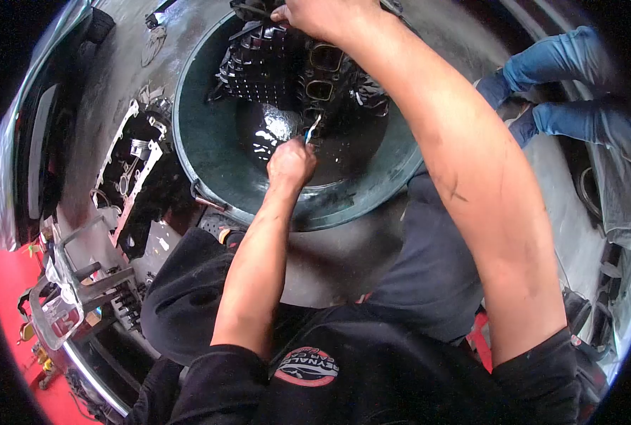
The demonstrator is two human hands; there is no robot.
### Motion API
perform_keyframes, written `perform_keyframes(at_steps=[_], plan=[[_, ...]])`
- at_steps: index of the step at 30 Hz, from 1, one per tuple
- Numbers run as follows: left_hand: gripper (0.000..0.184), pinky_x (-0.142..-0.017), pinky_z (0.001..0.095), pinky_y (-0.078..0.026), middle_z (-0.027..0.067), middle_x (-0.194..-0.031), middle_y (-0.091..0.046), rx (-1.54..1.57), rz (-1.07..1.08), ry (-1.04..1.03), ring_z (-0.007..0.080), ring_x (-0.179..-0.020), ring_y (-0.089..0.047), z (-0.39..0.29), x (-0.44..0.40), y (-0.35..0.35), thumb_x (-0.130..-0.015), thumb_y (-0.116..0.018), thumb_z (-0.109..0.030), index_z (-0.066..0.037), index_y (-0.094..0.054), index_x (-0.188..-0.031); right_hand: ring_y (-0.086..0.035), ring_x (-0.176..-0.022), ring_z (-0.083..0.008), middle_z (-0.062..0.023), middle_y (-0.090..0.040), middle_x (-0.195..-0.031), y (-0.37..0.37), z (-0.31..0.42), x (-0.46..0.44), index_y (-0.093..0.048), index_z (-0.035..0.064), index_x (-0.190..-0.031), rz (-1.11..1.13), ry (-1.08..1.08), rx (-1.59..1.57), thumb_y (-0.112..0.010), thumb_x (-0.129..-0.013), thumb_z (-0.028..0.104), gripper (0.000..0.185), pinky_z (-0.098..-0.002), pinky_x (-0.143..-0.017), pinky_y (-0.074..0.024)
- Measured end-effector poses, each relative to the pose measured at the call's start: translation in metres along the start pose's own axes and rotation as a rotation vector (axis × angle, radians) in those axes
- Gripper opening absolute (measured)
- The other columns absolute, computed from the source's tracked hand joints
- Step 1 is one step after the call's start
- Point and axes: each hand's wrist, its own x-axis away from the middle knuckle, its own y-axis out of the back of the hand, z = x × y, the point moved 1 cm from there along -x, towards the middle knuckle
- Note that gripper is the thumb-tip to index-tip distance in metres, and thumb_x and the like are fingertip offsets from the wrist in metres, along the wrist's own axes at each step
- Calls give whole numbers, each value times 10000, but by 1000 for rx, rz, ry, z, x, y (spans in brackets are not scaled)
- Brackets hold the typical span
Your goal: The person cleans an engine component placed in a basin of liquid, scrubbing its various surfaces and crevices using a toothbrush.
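Observation:
My left hand is closed around a slim brush-like tool with a pale tip and a bit of blue; its exact kind is hard to make out. The tip is close to the lower end of a dark, wet engine part with squarish ports, perhaps a cylinder head. My right hand reaches over to the top of that part, thumb against a dark piece at its upper end. Its other fingers are mostly hidden. Beside the ports is a black ribbed engine piece. Both sit in a large green tub.
Dark liquid glints in the tub. Left of it lie an engine cover or gasket frame and a piston. A metal frame stands at lower left. Another person's legs in jeans are at the right.

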Motion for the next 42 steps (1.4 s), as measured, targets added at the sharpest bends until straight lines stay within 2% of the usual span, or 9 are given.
perform_keyframes(at_steps=[11, 16, 18, 23, 26, 31, 35, 39, 42], plan=[[428, -898, 504, -477, 312, -1061, -629, 123, 92, -41, 430, -1068, -603, 28, -33, -49, -926, -530, -369, 27, -675, -1000, -504, -1184, -315, -161, -623, -1131, 7, 1, 7, -690, -8, -1008, -3, 44, -88, -736, -782, 236, 336, -562, -1037, -339], [380, -730, 485, -501, 240, -838, -665, 311, -18, -194, 387, -805, -650, 35, -44, -54, -919, -564, -359, 3, -678, -898, -498, -1191, -319, -156, -617, -1117, 5, 5, 6, -678, -12, -1004, 39, 27, -42, -723, -795, 223, 317, -565, -1045, -339], [336, -524, 394, -461, 107, -638, -608, 761, 210, 160, 242, -556, -586, 9, -54, -32, -886, -629, -340, -8, -661, -845, -498, -1190, -320, -155, -613, -1115, 8, 7, 4, -671, -12, -1017, 42, 24, -29, -721, -799, 225, 327, -563, -1042, -343], [298, -434, 361, -404, 66, -622, -589, 867, 442, 86, 214, -469, -522, 13, -80, -38, -841, -703, -289, 5, -658, -831, -502, -1192, -330, -166, -603, -1132, 2, -1, 0, -654, -25, -1060, 72, 18, 26, -728, -808, 259, 386, -567, -1046, -349], [315, -509, 396, -459, 90, -656, -618, 646, 373, 39, 228, -520, -564, -2, -96, -30, -834, -714, -295, 17, -666, -832, -502, -1196, -334, -171, -606, -1130, 1, -1, -1, -661, -28, -1039, 101, -8, 48, -739, -801, 277, 395, -572, -1048, -351], [292, -941, 381, -513, 165, -1187, -661, -284, 373, -233, 320, -1143, -619, -22, -97, -18, -869, -571, -185, -14, -711, -1059, -507, -1187, -335, -175, -617, -1109, 1, -2, -3, -674, -30, -996, 84, 15, 37, -751, -789, 289, 388, -577, -1033, -364], [360, -967, 465, -493, 166, -1256, -629, -296, 376, -63, 321, -1154, -620, -29, -53, 17, -853, -542, -127, -40, -670, -1177, -509, -1178, -335, -174, -617, -1104, 3, -3, 0, -674, -29, -988, 54, 37, 33, -748, -792, 282, 375, -577, -1028, -366], [296, -905, 383, -531, 180, -1178, -666, -337, 377, -148, 285, -1120, -645, -13, -49, 10, -856, -583, -153, -42, -701, -1103, -497, -1193, -326, -165, -609, -1130, 3, 0, 2, -669, -24, -1026, 72, 23, 16, -740, -803, 265, 372, -562, -1053, -344], [277, -613, 384, -486, 130, -717, -663, 283, 427, -101, 210, -697, -653, 5, -52, 27, -869, -655, -277, -7, -707, -902, -490, -1201, -322, -162, -608, -1137, 9, 2, -2, -668, -20, -1046, 128, 0, 20, -731, -817, 261, 368, -554, -1064, -336]])
